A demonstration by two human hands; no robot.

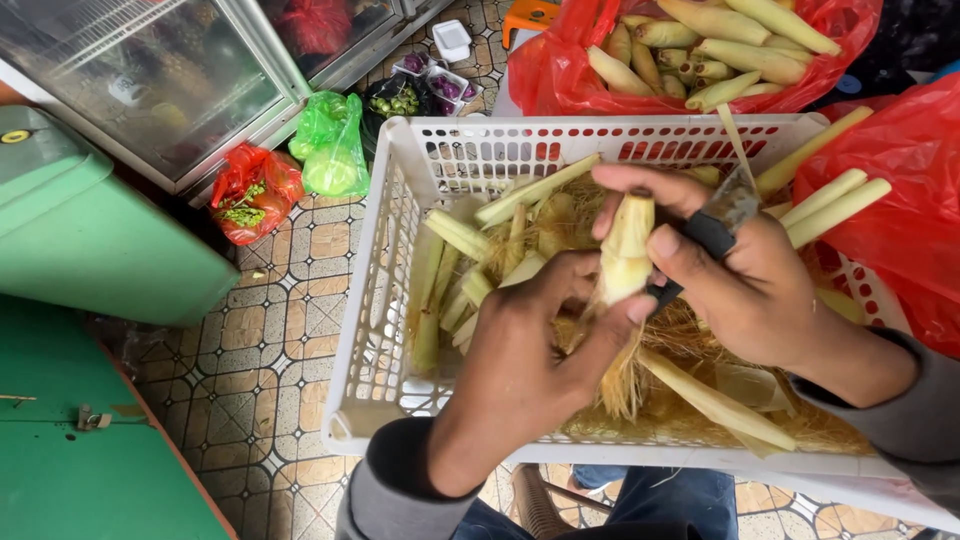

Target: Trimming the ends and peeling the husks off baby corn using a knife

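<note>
Both hands work over a white crate (380, 300) of husks: the left hand (520, 355) grips a baby corn ear (625, 250), the right hand (745, 280) clasps a knife (722, 215) against it.

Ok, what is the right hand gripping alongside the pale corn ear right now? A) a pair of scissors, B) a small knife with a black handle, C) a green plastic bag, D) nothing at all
B: the right hand holds a small knife with a black handle against the corn ear, which the left hand steadies over the white crate.
</note>
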